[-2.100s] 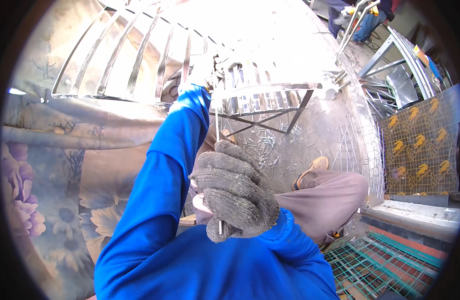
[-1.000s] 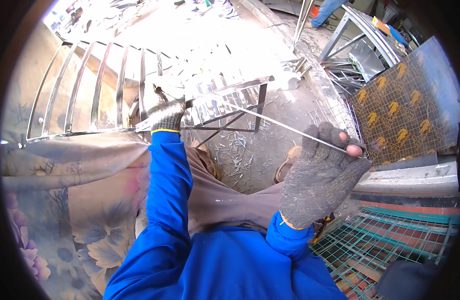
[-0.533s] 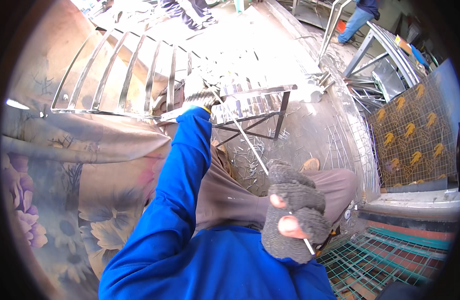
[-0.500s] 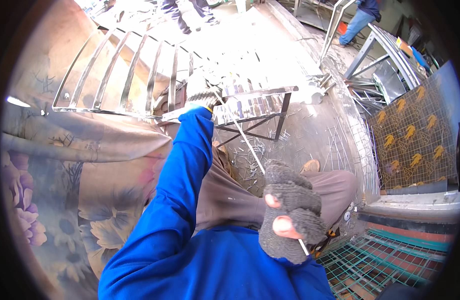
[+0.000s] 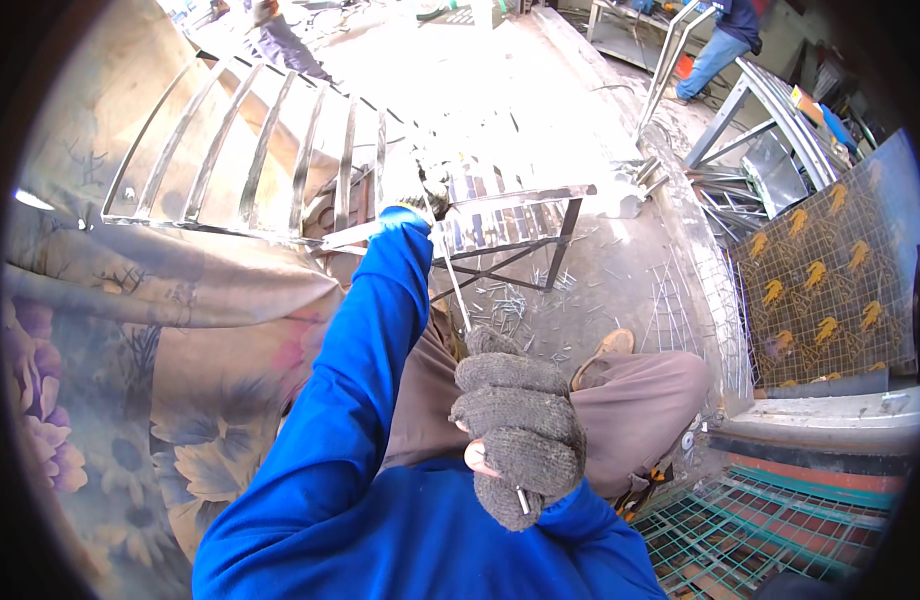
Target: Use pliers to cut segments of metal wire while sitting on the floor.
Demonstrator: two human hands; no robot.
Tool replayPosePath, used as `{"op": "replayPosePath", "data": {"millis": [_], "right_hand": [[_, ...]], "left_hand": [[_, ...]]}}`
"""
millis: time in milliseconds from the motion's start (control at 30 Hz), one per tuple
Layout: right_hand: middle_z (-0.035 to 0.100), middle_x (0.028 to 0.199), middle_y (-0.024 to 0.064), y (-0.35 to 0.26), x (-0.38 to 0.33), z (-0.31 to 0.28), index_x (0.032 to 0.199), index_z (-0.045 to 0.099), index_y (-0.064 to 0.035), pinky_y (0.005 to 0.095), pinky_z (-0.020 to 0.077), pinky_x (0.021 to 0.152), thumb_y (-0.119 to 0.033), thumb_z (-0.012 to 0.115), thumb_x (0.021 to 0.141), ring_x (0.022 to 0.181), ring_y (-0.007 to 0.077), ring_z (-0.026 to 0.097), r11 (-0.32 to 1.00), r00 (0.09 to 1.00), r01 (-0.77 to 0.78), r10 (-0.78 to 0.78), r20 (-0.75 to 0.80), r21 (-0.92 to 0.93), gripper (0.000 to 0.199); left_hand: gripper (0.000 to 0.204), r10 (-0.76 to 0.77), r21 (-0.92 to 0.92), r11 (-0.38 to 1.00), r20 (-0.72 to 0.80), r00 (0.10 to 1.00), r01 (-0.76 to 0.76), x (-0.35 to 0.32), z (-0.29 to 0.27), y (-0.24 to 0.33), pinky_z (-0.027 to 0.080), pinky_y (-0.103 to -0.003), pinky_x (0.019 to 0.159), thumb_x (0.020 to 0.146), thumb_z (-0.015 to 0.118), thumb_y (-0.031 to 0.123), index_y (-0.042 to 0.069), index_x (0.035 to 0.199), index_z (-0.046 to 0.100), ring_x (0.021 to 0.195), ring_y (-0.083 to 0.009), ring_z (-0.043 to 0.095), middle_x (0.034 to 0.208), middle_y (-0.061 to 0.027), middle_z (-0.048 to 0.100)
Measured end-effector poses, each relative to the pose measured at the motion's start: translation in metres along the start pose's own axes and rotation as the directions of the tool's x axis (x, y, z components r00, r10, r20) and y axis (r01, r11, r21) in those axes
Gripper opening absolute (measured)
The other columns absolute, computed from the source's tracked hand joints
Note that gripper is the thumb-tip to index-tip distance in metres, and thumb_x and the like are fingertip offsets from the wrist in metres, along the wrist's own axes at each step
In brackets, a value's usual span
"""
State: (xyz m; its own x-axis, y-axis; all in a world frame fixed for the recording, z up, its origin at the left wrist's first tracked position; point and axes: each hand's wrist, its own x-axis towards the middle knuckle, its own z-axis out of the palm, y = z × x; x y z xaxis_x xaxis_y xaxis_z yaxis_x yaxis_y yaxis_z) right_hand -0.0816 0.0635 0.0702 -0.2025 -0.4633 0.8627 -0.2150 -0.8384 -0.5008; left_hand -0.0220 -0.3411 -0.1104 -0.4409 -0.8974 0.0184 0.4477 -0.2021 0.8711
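My right hand (image 5: 520, 430), in a grey knit glove with bare fingertips, is closed around a thin light-coloured rod (image 5: 452, 268). A short end of the rod sticks out below the fist, and the rest runs up to my left hand (image 5: 418, 192). That hand is gloved too, at the near left corner of a low metal stand (image 5: 568, 235) with a slatted top. Glare and the sleeve hide its fingers, so its hold on the rod or metal cannot be made out. A metal frame with several parallel bars (image 5: 258, 150) reaches left from beside the left hand.
Flowered cloth (image 5: 210, 400) hangs at left. Small metal scraps (image 5: 505, 310) litter the floor between my legs. To the right are a patterned panel (image 5: 820, 290), green wire mesh (image 5: 760, 530) and a steel frame (image 5: 730, 110). Two other people (image 5: 285, 45) (image 5: 715, 65) are farther off.
My right hand has moved left, in front of my body, and the rod now stands steeper. My left hand stays near the stand's corner. A person in the background has shifted left.
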Motion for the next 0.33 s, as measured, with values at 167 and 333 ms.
{"op": "replayPosePath", "data": {"millis": [167,333], "right_hand": [[0.068,0.11,0.0217,0.005,-0.001,0.001,0.11,0.064,-0.0072,0.0669,0.0524,0.092,-0.03,0.066,0.095,0.102,0.0419,0.067,1.0,1.0,0.012,-0.012,0.016,-0.017,0.027],[0.068,0.112,0.0219,0.008,-0.002,0.006,0.113,0.064,-0.007,0.0675,0.0524,0.092,-0.031,0.07,0.094,0.103,0.0429,0.068,0.998,0.998,0.07,-0.07,-0.006,0.002,0.031]], "left_hand": [[0.023,-0.04,-0.354,0.931,0.148,0.988,0.09,0.027,-0.035,-0.018,0.04,-0.022,0.043,0.107,0.036,0.02,0.015,0.093,0.053,0.051,-0.0083,0.047,0.073,0.0026,0.055],[0.023,-0.079,-0.52,0.848,0.07,0.994,0.104,0.0,0.013,0.004,0.045,-0.023,0.049,0.106,0.046,0.027,0.007,0.103,0.057,0.059,-0.0135,0.054,0.081,-0.0028,0.059]]}}
